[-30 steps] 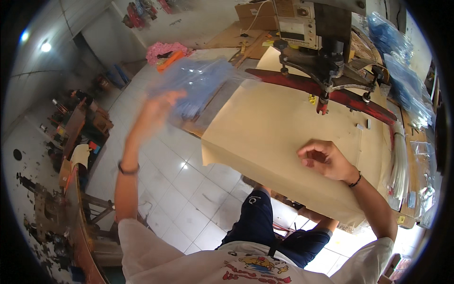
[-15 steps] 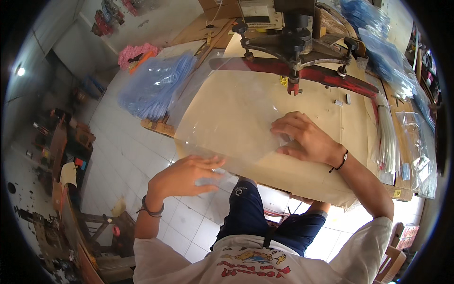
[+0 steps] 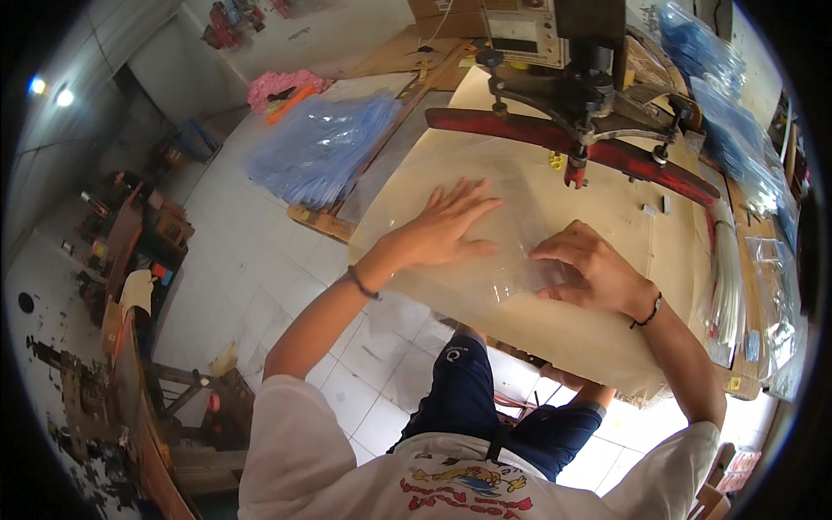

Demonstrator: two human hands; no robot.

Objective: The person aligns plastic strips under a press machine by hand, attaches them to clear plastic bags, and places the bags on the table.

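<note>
My left hand [image 3: 446,227] lies flat, fingers spread wide, palm pressed on the clear plastic sheet [image 3: 451,221]. My right hand [image 3: 589,269] sits just beside it to the right, fingers curled down w/ tips pressing the same sheet, knuckles up, nothing pinched as far as I can tell. The sheet lies on the tan worktable [image 3: 607,321], near its front edge, w/ the left corner reaching towards the table's left side. Behind both hands stands the machine w/ a red arm [image 3: 563,139], well apart from my fingers. Left of the table, a pile of blue plastic bags [image 3: 316,147] rests on a board over the white tiled floor [image 3: 234,277]. Clear strips [image 3: 724,277] lie at the table's right edge
</note>
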